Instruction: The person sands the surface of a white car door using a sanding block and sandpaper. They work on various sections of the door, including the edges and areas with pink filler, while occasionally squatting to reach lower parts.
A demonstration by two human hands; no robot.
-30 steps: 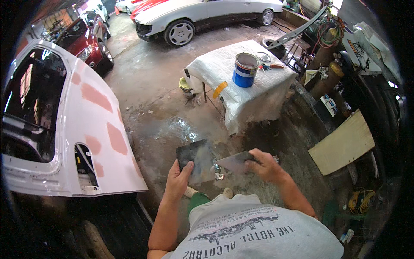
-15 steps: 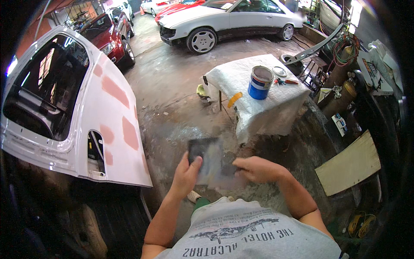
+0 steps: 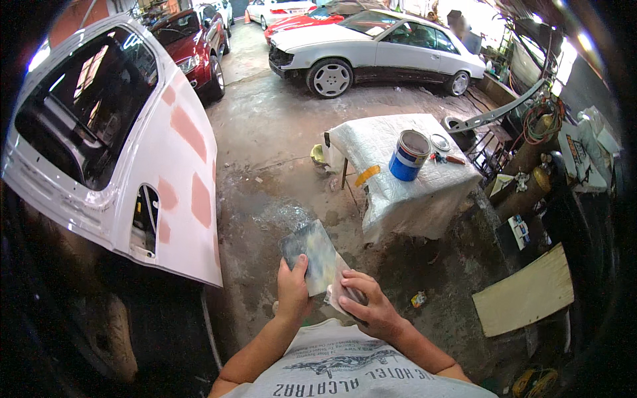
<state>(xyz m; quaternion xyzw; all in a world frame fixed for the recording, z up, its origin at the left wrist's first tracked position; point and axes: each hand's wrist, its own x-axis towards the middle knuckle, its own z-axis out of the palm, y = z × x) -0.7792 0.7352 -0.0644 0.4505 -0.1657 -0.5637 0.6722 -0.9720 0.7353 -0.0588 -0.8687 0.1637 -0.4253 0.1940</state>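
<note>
Rotated counterclockwise since the earlier frame, the dark, smeared rectangular plate [image 3: 310,251] is gripped at its lower left edge by the left hand [image 3: 292,288], thumb on top. The right hand [image 3: 375,310] grips a thin, flat, pale-smeared spreader [image 3: 337,281], thumb and fingers nearly closed, beside the plate's right edge. Contact cannot be determined.

Grey printed shirt [image 3: 388,353], bare forearms [image 3: 262,345]
Your shirt is light grey, its front marked in a dark print that stands upside down in your view: large, bold capitals [image 3: 315,387] lie nearest you, partly cut by the folds, then a jagged dark drawing [image 3: 332,364], then rows of much smaller lettering [image 3: 325,343] toward the hem. Your fingers [image 3: 361,284] are bare, like your forearms.
</note>
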